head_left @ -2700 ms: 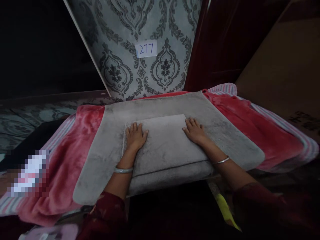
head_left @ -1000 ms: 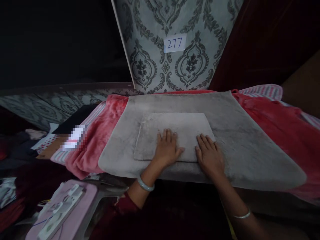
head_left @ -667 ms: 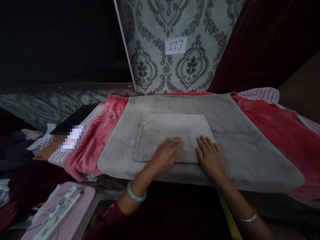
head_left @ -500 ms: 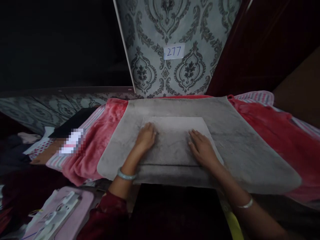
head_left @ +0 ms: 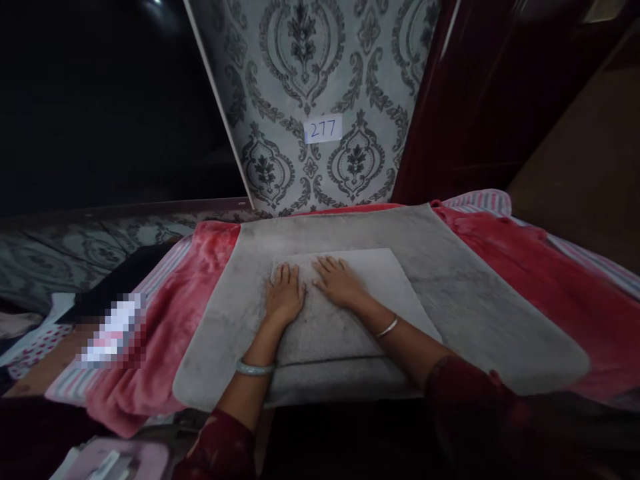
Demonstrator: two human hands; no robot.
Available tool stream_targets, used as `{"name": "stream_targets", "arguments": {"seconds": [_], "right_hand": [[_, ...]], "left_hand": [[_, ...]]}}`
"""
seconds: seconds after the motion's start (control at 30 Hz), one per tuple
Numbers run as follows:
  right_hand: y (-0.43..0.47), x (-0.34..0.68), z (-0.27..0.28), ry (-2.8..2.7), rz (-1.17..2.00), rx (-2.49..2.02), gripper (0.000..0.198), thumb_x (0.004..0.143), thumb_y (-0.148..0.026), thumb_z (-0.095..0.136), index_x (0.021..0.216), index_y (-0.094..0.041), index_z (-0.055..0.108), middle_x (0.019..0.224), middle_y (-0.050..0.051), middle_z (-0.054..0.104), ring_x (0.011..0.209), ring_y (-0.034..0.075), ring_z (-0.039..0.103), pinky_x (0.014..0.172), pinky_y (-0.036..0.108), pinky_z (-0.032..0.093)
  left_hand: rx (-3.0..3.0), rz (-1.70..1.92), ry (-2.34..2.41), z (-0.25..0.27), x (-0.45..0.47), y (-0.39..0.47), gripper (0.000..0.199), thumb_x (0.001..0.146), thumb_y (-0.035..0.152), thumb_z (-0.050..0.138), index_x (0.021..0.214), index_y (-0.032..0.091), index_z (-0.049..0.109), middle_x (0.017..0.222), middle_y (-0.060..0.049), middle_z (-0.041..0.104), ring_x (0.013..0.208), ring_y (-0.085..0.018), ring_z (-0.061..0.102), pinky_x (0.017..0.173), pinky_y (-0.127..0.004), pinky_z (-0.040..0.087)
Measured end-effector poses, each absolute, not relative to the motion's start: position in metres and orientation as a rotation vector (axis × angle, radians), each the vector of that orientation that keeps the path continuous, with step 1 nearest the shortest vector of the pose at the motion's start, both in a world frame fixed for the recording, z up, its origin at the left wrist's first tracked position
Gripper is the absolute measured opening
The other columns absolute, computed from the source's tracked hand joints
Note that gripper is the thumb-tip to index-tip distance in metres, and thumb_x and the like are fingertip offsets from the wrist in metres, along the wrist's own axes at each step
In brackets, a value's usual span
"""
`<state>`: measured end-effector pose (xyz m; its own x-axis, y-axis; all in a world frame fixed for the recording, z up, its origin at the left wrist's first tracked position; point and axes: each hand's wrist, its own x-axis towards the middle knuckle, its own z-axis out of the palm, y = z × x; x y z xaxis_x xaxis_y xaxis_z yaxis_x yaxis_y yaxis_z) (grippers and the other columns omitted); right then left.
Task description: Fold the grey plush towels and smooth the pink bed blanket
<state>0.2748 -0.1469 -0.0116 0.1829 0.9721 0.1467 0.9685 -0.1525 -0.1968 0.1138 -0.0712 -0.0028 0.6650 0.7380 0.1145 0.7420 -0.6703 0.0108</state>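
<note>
A light grey rectangular piece of cloth (head_left: 385, 287) lies flat on a larger grey plush mat (head_left: 470, 313). My left hand (head_left: 286, 292) rests palm down near the cloth's left far corner, its fingers stretched forward. Flat on the cloth's far half, to the right, lies my right hand (head_left: 338, 280) with its fingers spread. Neither hand grips anything. Each wrist wears a bangle, and dark red sleeves cover the forearms.
Under the mat a red blanket (head_left: 170, 333) spreads out on both sides over striped fabric. A large dark screen (head_left: 100, 100) stands behind on the left. The patterned wall bears a paper label (head_left: 323, 128) reading 277. A pink board (head_left: 145, 457) shows at lower left.
My right hand has moved left across the cloth, close to my left hand. The left hand has flattened with its fingers straighter. The head view has shifted a little.
</note>
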Motion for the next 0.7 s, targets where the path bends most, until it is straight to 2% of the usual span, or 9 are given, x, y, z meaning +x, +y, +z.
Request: {"name": "stream_targets", "arguments": {"seconds": [0.27,0.43,0.6,0.7], "right_hand": [[-0.213,0.363,-0.025,-1.417,-0.040,-2.582,0.061,0.107,-0.046,0.032,0.162,-0.019,0.035,0.169,0.011,0.029,0.155,0.030,0.026,0.122,0.054,0.027],[-0.252,0.386,-0.038,-1.284,-0.003,-2.625,0.060,0.108,-0.041,0.027,0.163,-0.018,0.032,0.168,0.014,0.030,0.152,0.029,0.033,0.119,0.053,0.033],[-0.267,0.365,-0.025,-1.238,-0.105,-2.608,0.058,0.102,-0.039,0.041,0.155,-0.015,0.048,0.166,0.019,0.032,0.152,0.040,0.030,0.113,0.064,0.035],[-0.262,0.311,-0.012,-1.466,-0.144,-2.377,0.057,0.102,-0.036,0.042,0.153,-0.012,0.049,0.166,0.020,0.032,0.154,0.037,0.027,0.119,0.059,0.030]], "left_hand": [[-2.844,-0.136,-1.291,0.001,0.116,-0.072,0.062,0.104,0.037,0.030,0.160,0.013,0.035,0.170,-0.016,0.027,0.158,-0.031,0.023,0.121,-0.059,0.033],[-2.851,-0.157,-1.285,0.001,0.117,-0.073,0.061,0.104,0.037,0.031,0.160,0.014,0.036,0.169,-0.016,0.029,0.158,-0.031,0.023,0.121,-0.059,0.033],[-2.876,-0.164,-1.301,0.005,0.119,-0.072,0.062,0.104,0.039,0.032,0.160,0.014,0.035,0.170,-0.015,0.027,0.158,-0.031,0.022,0.122,-0.058,0.031],[-2.881,-0.219,-1.308,0.018,0.114,-0.081,0.058,0.104,0.034,0.030,0.158,0.015,0.040,0.168,-0.015,0.032,0.157,-0.031,0.027,0.123,-0.062,0.028]]}}
